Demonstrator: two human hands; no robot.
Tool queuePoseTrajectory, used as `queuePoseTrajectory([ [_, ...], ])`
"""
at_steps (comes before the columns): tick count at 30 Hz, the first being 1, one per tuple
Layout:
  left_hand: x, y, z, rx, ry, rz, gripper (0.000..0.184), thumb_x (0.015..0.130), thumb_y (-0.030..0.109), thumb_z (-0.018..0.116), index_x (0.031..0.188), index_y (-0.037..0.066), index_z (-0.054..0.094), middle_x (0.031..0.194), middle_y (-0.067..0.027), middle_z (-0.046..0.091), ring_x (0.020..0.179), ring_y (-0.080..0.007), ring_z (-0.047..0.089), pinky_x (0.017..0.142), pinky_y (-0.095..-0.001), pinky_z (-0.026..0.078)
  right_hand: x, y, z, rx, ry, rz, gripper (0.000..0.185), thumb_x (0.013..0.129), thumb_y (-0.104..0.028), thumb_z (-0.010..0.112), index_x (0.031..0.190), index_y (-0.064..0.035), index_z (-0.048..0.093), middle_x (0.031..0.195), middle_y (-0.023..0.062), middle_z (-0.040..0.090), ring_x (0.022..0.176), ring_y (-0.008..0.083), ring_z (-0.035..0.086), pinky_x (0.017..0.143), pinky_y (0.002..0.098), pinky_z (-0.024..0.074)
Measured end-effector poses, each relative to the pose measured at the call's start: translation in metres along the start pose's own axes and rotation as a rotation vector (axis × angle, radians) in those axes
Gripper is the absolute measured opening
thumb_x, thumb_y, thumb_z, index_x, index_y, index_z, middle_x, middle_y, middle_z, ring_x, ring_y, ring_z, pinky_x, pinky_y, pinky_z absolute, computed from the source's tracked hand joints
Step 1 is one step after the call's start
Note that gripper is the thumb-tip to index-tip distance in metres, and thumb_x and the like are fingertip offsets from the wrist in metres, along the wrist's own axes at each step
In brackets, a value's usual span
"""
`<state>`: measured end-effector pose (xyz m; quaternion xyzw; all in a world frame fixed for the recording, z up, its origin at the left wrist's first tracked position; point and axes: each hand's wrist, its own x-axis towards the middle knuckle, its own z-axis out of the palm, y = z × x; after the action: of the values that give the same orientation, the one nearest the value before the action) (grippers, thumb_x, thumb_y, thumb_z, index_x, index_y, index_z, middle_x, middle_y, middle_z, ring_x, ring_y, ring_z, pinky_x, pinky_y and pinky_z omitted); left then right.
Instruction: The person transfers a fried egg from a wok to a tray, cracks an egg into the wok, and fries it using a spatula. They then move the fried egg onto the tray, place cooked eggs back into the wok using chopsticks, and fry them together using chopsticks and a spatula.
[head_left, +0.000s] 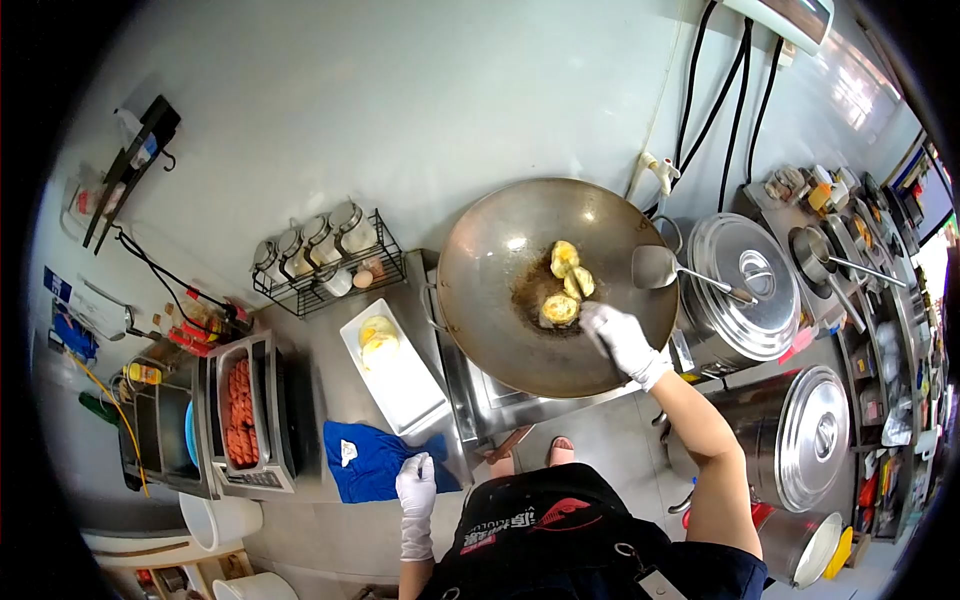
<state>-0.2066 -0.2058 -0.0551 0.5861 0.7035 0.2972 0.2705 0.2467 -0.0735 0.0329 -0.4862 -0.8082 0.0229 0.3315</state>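
Observation:
My right hand (620,340), in a white glove, reaches over the right front part of a large wok (480,300). Its slightly blurred fingers look stretched out and apart, close to a fried egg (559,309); nothing shows in them. Two more browned egg pieces, one higher up (565,257) and one in the middle (579,282), lie on the oily wok bottom. A spatula (655,267) rests across the wok's right rim. My left hand (416,485), also gloved, is held with its fingers curled closed over the edge of a blue cloth (365,465); no object shows in it.
Left of the wok, a white rectangular tray (415,395) bears fried eggs (378,342). Behind it stands a wire rack (330,283) with lidded jars. A pan of red meat (241,410) sits further left. Lidded steel pots (745,280) and crowded shelves are on the right.

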Motion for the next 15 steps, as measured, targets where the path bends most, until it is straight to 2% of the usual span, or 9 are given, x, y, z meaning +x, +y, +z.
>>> queuePoseTrajectory([
  [1, -0.001, 0.002, -0.002, 0.005, 0.000, -0.011, 0.020, 0.088, 0.017, 0.063, 0.096, 0.000, 0.068, 0.092, -0.0157, 0.068, 0.083, -0.0291, 0.067, 0.075, -0.0347, 0.053, 0.000, 0.000, -0.007, 0.089, 0.112, 0.064, 0.017, 0.085, -0.003, 0.056, 0.101, -0.0015, 0.062, 0.104, 0.0161, 0.064, 0.098, 0.0298, 0.063, 0.084, 0.0328, 0.0515],
  [3, -0.003, 0.006, -0.005, 0.013, 0.000, -0.033, 0.020, 0.088, 0.018, 0.063, 0.096, 0.000, 0.068, 0.092, -0.0157, 0.068, 0.083, -0.0293, 0.067, 0.075, -0.0348, 0.053, 0.004, -0.002, -0.026, 0.057, 0.354, 0.276, 0.014, 0.087, -0.003, 0.058, 0.100, 0.0004, 0.063, 0.102, 0.0164, 0.066, 0.095, 0.0290, 0.064, 0.086, 0.0321, 0.0500],
  [4, -0.004, 0.006, -0.005, 0.019, 0.001, -0.018, 0.020, 0.088, 0.018, 0.063, 0.096, 0.000, 0.068, 0.092, -0.0158, 0.068, 0.083, -0.0294, 0.067, 0.075, -0.0348, 0.053, 0.004, -0.003, -0.029, 0.131, 0.455, 0.448, 0.012, 0.088, -0.005, 0.062, 0.097, 0.0016, 0.064, 0.097, 0.0155, 0.067, 0.092, 0.0265, 0.065, 0.087, 0.0327, 0.0494],
  [7, -0.003, 0.005, -0.003, 0.024, -0.005, 0.021, 0.021, 0.088, 0.018, 0.063, 0.095, 0.000, 0.068, 0.093, -0.0161, 0.068, 0.084, -0.0296, 0.067, 0.075, -0.0350, 0.053, 0.002, -0.013, -0.044, 0.252, 0.429, 0.650, 0.018, 0.089, -0.012, 0.062, 0.101, 0.0004, 0.067, 0.097, 0.0142, 0.068, 0.091, 0.0211, 0.064, 0.086, 0.0304, 0.0484],
  [9, -0.001, 0.004, -0.001, 0.018, -0.019, 0.027, 0.021, 0.088, 0.019, 0.063, 0.096, 0.000, 0.068, 0.093, -0.0164, 0.068, 0.084, -0.0296, 0.067, 0.075, -0.0352, 0.053, 0.001, 0.007, -0.025, 0.570, 0.615, 0.805, 0.018, 0.089, -0.012, 0.063, 0.101, 0.0008, 0.068, 0.098, 0.0064, 0.068, 0.092, 0.0138, 0.062, 0.083, 0.0284, 0.0496],
  [11, 0.002, 0.007, -0.001, 0.020, -0.024, 0.031, 0.021, 0.088, 0.018, 0.063, 0.096, -0.001, 0.068, 0.093, -0.0167, 0.068, 0.084, -0.0296, 0.067, 0.075, -0.0354, 0.053, 0.001, 0.025, -0.015, 0.638, 0.673, 0.862, 0.024, 0.092, -0.017, 0.060, 0.105, 0.0023, 0.066, 0.101, 0.0085, 0.066, 0.092, 0.0151, 0.062, 0.083, 0.0288, 0.0518],
  [15, 0.005, 0.017, -0.001, 0.029, -0.022, 0.044, 0.021, 0.088, 0.018, 0.063, 0.095, -0.001, 0.068, 0.092, -0.0170, 0.068, 0.084, -0.0294, 0.067, 0.076, -0.0352, 0.053, 0.004, 0.046, -0.006, 0.848, 0.784, 0.984, 0.025, 0.093, -0.019, 0.059, 0.103, 0.0036, 0.064, 0.099, 0.0105, 0.065, 0.089, 0.0180, 0.063, 0.080, 0.0304, 0.0553],
])
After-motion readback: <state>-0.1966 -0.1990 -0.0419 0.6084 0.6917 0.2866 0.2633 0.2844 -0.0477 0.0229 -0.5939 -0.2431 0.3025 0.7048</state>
